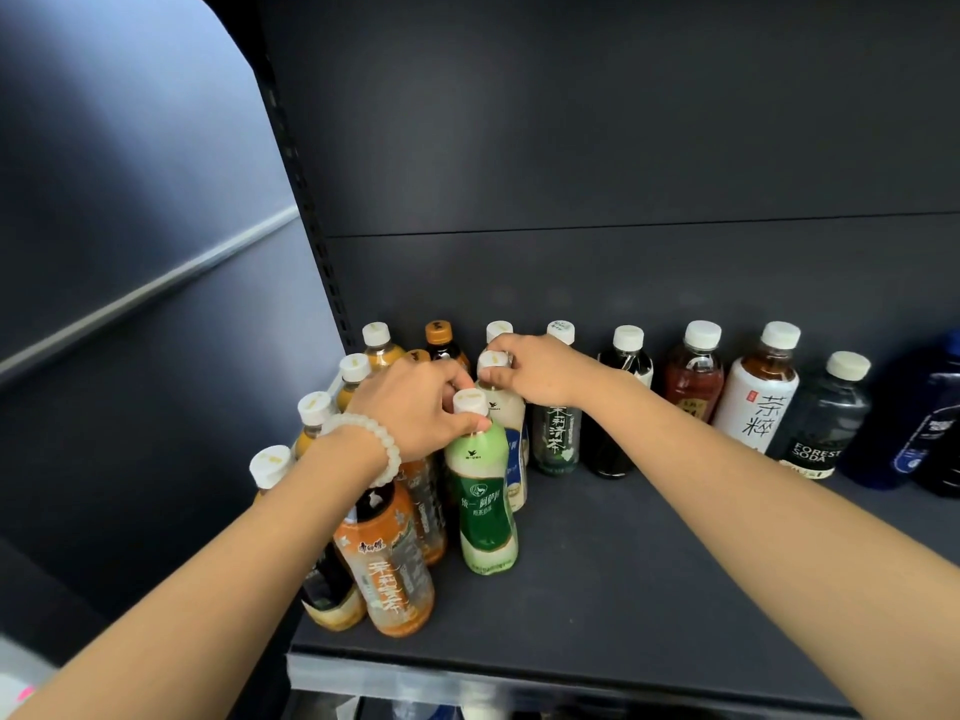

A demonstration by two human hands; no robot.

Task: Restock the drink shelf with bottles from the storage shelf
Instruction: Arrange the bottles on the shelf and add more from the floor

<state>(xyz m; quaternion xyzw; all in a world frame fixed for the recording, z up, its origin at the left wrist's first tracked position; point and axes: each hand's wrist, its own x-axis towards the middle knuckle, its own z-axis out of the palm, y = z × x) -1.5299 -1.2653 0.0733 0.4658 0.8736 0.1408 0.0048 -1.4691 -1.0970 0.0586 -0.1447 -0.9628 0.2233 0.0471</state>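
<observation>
On the dark shelf (pixel 623 589) a green milk-tea bottle (pixel 485 506) stands upright, and my left hand (pixel 415 407) pinches its white cap. Just behind it stands a cream bottle with a blue label (pixel 511 423), whose cap my right hand (pixel 540 368) grips from above. Left of them are rows of orange tea bottles (pixel 387 558), partly hidden under my left forearm.
Along the back wall stand a green jasmine-tea bottle (pixel 558 433), a black one (pixel 618 407), a red-brown tea (pixel 693 381), a white-labelled tea (pixel 756 402), a Forest Soda bottle (pixel 821 433) and dark blue bottles (pixel 914 433). A slotted upright (pixel 311 220) bounds the shelf's left.
</observation>
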